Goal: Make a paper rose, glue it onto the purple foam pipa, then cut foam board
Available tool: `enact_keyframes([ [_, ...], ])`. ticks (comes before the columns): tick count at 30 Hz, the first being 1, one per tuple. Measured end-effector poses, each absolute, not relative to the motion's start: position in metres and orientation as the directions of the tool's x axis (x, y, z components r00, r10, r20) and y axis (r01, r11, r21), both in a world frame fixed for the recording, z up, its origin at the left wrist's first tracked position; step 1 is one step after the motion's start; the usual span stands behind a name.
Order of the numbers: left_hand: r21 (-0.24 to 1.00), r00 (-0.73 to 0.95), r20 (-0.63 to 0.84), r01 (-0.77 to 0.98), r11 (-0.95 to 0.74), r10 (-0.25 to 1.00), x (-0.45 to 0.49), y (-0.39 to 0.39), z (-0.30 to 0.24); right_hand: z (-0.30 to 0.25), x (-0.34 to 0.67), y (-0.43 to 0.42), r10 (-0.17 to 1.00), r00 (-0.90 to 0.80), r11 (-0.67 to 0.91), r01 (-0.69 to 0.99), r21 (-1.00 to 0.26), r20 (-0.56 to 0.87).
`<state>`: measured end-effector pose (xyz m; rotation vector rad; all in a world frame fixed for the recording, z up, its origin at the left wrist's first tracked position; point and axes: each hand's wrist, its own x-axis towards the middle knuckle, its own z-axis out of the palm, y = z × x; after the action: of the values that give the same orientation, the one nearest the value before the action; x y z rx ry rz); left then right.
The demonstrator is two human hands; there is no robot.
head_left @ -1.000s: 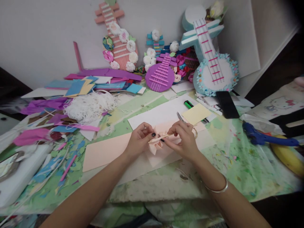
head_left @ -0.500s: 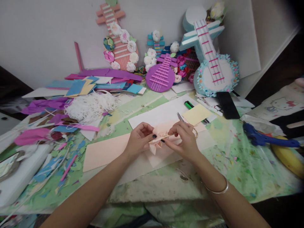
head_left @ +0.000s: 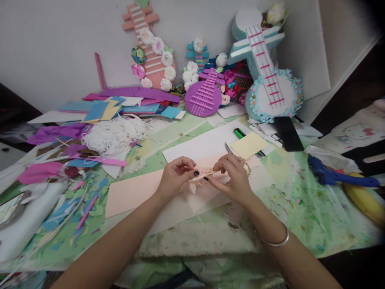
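Hands: Two bare hands meet over the desk (head_left: 168, 243), a single bracelet (head_left: 279, 239) circling the right wrist.
Left hand: The left hand (head_left: 173, 176), fingers curled and thumb pressed in, pinches one end of the peach paper piece (head_left: 197, 184).
Right hand: The right hand (head_left: 233, 176), thumb and fingertips brought together, grips one thin stick (head_left: 214, 172) that slants across to the paper.
Paper piece: One, held between the two hands just above the work surface; pale peach, gathered and crinkled, with pointed flaps hanging below the left thumb. Its finer folds are too blurred to read.
Peach sheets: One long sheet (head_left: 132, 192) stretches out to the left of the left hand; more peach paper lies beneath both hands, too overlapped to count.
White sheet: One broad sheet (head_left: 189, 141) lies beyond both hands.
Scissors: One pair (head_left: 228, 148), partly hidden behind the right hand, blades pointing away from it.
Yellow card and green pen: One card (head_left: 249, 145) and one pen (head_left: 239, 133), both just beyond the right hand.
Phone and blue tool: One black phone (head_left: 288, 133) farther out past the right hand; one blue tool (head_left: 329, 171) well to its right.
String: One white tangle (head_left: 116, 135) beyond the left hand.
Models: Four lute-shaped pieces stand out in the background, far beyond the hands: peach (head_left: 153, 64), small blue (head_left: 199, 60), purple (head_left: 202, 99) and pale blue-and-white (head_left: 272, 86).
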<state>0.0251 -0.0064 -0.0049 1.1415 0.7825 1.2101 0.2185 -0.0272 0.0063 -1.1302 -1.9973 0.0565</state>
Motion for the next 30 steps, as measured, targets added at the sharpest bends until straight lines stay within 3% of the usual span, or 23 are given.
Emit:
enact_keyframes([
  [10, 0.941, 0.3, -0.027, -0.315, 0.126, 0.954, 0.023, -0.004, -0.01, 0.007, 0.223, -0.024, 0.696, -0.267, 0.626, 0.681, -0.381, 0.667],
  [24, 0.859, 0.372, -0.023, -0.468, 0.209, 0.928, 0.021, -0.003, -0.009, 0.015, 0.262, -0.012, 0.702, -0.293, 0.638, 0.663, -0.391, 0.65],
  [26, 0.844, 0.406, -0.012, -0.485, 0.227, 0.914, 0.021, -0.003, -0.009, 0.016, 0.276, -0.009, 0.726, -0.247, 0.614, 0.653, -0.444, 0.642],
  [30, 0.847, 0.515, 0.043, -0.473, 0.242, 0.856, 0.021, -0.004, -0.006, 0.015, 0.283, -0.005, 0.824, -0.068, 0.511, 0.516, -0.687, 0.562],
])
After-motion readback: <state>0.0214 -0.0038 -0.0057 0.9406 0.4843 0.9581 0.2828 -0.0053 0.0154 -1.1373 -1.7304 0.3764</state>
